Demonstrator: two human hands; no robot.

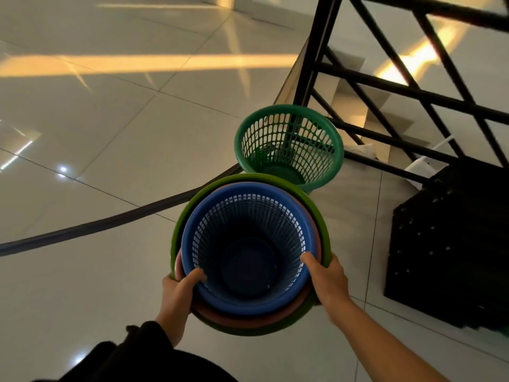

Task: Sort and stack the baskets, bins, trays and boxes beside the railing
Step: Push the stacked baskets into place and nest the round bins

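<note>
From the head view I hold a nested stack with both hands: a blue basket [249, 252] sits inside a pink bin [278, 317], which sits inside a green bin [192, 208]. My left hand [179, 289] clamps the near-left rims, thumb hooked over the blue lip into the basket; my right hand [326, 277] clamps the right side the same way, thumb on the blue rim and fingers under the outer bin. The stack hangs just before the teal basket [289, 146], which stands on the floor [110, 133] against the foot of the railing [385, 86]. A black crate [451, 244] lies right of the teal basket, and a dark cable [110, 220] runs off to its left. I judge the stack light, thin plastic, stiff at the rolled rims but flexible in the mesh walls, and a bit slippery, so opposite rims are the place to grip. The nested pieces could slide apart if tilted.
</note>
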